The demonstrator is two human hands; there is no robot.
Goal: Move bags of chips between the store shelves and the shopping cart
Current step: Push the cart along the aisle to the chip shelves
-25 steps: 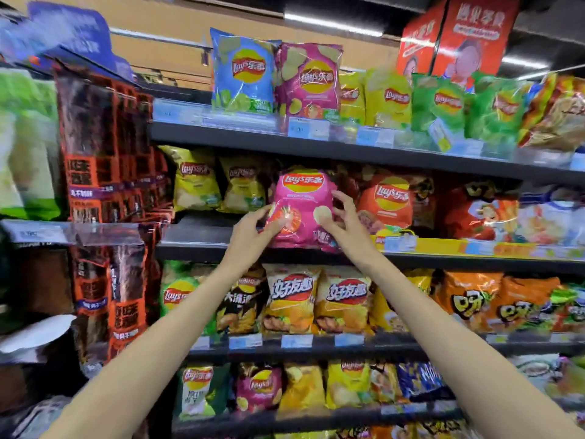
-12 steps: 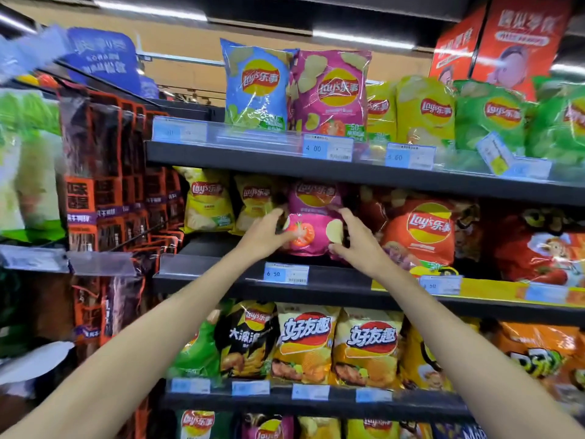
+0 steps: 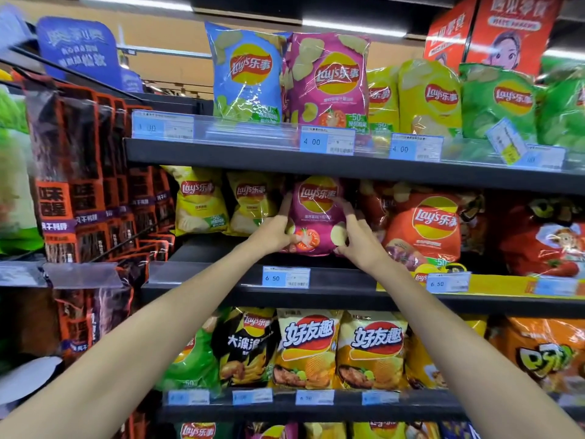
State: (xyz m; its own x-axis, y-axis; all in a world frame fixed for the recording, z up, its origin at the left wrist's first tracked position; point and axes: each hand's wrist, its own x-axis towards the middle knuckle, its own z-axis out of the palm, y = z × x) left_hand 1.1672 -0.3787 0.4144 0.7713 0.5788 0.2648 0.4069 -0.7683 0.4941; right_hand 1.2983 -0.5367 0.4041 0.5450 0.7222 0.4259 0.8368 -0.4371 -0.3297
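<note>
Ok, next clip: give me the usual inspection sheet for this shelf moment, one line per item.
Surface: dark middle shelf, with a 6.50 price tag on its front edge.
Job's things: pink bag of chips upright on the middle shelf, between yellow bags and a red bag.
Clutter: blue bag and a bigger pink bag on the top shelf; orange-black packs hanging at the left.
Hands: left hand and right hand hold the pink bag's two sides.
Cables: nothing seen.
Surroundings: store aisle, ceiling lights, red poster at upper right; no shopping cart in view.
</note>
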